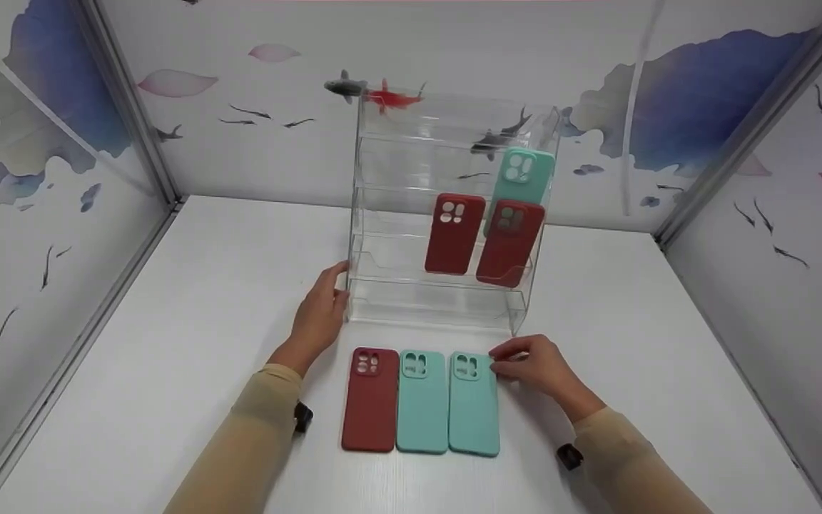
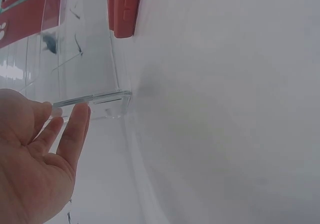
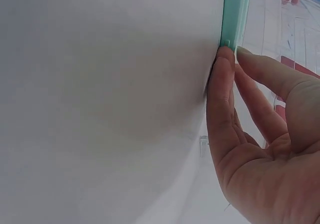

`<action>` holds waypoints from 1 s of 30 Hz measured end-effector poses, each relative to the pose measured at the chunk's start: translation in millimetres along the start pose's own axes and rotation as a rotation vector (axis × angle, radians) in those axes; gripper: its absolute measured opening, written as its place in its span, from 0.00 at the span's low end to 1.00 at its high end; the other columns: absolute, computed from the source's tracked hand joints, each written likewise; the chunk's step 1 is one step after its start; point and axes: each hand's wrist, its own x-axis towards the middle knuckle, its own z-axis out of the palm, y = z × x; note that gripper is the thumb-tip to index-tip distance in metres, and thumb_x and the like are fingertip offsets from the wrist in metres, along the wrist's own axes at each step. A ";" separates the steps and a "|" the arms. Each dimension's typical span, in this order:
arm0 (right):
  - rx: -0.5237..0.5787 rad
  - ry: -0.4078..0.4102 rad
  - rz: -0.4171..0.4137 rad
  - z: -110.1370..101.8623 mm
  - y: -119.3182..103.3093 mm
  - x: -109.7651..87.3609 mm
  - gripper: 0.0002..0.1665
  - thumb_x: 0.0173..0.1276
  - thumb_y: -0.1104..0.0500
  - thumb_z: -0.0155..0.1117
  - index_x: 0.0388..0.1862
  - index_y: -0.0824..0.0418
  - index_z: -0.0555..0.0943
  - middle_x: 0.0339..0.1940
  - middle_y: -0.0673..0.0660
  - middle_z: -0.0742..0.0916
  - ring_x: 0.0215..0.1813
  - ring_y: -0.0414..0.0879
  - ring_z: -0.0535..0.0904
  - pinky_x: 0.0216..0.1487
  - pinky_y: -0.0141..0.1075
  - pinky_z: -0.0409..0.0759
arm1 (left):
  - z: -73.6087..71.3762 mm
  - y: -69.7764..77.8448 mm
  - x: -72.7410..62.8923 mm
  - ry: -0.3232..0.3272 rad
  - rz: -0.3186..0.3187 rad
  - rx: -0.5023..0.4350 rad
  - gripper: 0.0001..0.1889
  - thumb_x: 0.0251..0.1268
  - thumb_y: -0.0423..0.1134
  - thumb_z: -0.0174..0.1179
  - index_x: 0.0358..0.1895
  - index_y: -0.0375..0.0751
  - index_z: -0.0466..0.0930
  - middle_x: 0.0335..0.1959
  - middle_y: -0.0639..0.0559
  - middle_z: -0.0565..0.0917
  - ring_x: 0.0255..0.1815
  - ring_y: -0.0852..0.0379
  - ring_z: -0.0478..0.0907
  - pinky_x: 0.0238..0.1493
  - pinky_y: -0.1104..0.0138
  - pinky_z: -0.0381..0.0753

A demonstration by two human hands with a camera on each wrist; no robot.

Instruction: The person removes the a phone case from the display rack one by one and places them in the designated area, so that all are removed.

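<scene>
In the head view my left hand (image 1: 320, 308) rests its fairly straight fingers against the left side of a clear acrylic tiered rack (image 1: 389, 303). The left wrist view shows those fingers (image 2: 74, 129) at the rack's lower edge. My right hand (image 1: 536, 364) pinches the upper right corner of a mint phone case (image 1: 474, 414), the rightmost of a row of three on the table. Thumb and forefinger meet at the edge of that case (image 3: 231, 18) in the right wrist view. Beside it lie another mint phone case (image 1: 422, 414) and a red phone case (image 1: 369, 414).
On the rack's right part stand two red phone cases, one left (image 1: 454, 239) and one right (image 1: 514, 246), with a mint case (image 1: 529, 171) behind the right one. The white table (image 1: 240, 257) is enclosed by walls (image 1: 254, 157) with fish pictures.
</scene>
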 end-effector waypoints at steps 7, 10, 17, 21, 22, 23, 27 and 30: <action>-0.019 -0.001 0.008 2.7 -0.2 -0.3 0.11 0.63 0.59 0.78 0.46 0.55 0.91 0.44 0.53 0.90 0.41 0.45 0.85 0.41 0.35 0.86 | 0.6 -1.5 -0.7 0.003 -0.007 -0.016 0.27 0.82 0.35 0.50 0.80 0.46 0.59 0.74 0.45 0.71 0.59 0.47 0.81 0.59 0.50 0.80; -0.017 -0.001 0.023 4.8 -1.4 -0.1 0.12 0.63 0.59 0.78 0.46 0.54 0.91 0.43 0.52 0.90 0.41 0.45 0.85 0.43 0.35 0.87 | 1.0 -1.9 -1.2 -0.001 -0.007 -0.011 0.27 0.83 0.36 0.49 0.80 0.46 0.59 0.75 0.45 0.71 0.59 0.47 0.81 0.59 0.51 0.80; -0.005 0.002 0.040 3.3 -6.9 1.1 0.12 0.64 0.58 0.77 0.47 0.55 0.90 0.44 0.54 0.89 0.40 0.45 0.85 0.43 0.36 0.88 | 1.5 -0.1 -0.6 -0.001 -0.012 -0.004 0.27 0.83 0.36 0.49 0.80 0.47 0.59 0.75 0.47 0.70 0.59 0.47 0.81 0.60 0.51 0.80; 0.003 0.021 0.009 -5.3 -15.7 2.6 0.13 0.66 0.57 0.76 0.49 0.58 0.89 0.46 0.56 0.89 0.38 0.47 0.87 0.43 0.37 0.89 | 1.0 0.9 -0.7 -0.005 -0.016 -0.012 0.27 0.83 0.36 0.49 0.80 0.47 0.59 0.76 0.48 0.70 0.60 0.47 0.81 0.61 0.51 0.79; -0.001 0.032 -0.009 -8.3 -19.0 3.0 0.14 0.67 0.57 0.75 0.50 0.59 0.89 0.46 0.57 0.89 0.38 0.48 0.88 0.42 0.37 0.89 | 1.0 0.7 -0.6 -0.007 -0.018 -0.015 0.27 0.83 0.37 0.49 0.80 0.47 0.59 0.76 0.48 0.70 0.60 0.47 0.81 0.61 0.51 0.79; -0.013 0.043 -0.033 -11.7 -22.7 3.6 0.14 0.67 0.56 0.75 0.50 0.60 0.89 0.46 0.57 0.90 0.39 0.50 0.88 0.42 0.37 0.89 | 1.0 0.5 -0.7 -0.007 -0.017 -0.019 0.27 0.83 0.36 0.49 0.80 0.47 0.59 0.76 0.48 0.70 0.60 0.47 0.81 0.61 0.51 0.79; -0.065 0.133 -0.157 -30.8 -41.9 5.8 0.13 0.69 0.55 0.74 0.49 0.59 0.89 0.43 0.57 0.91 0.40 0.56 0.89 0.40 0.36 0.87 | 1.2 -1.6 -0.5 0.000 -0.001 -0.029 0.27 0.82 0.35 0.49 0.80 0.45 0.59 0.76 0.47 0.70 0.59 0.47 0.81 0.60 0.51 0.80; -0.104 0.258 -0.259 -50.3 -58.7 9.4 0.12 0.70 0.54 0.73 0.48 0.57 0.89 0.43 0.56 0.91 0.41 0.54 0.88 0.40 0.33 0.86 | 1.3 -3.3 -0.4 0.007 0.006 -0.023 0.27 0.82 0.35 0.50 0.80 0.45 0.59 0.75 0.46 0.70 0.59 0.47 0.81 0.59 0.51 0.80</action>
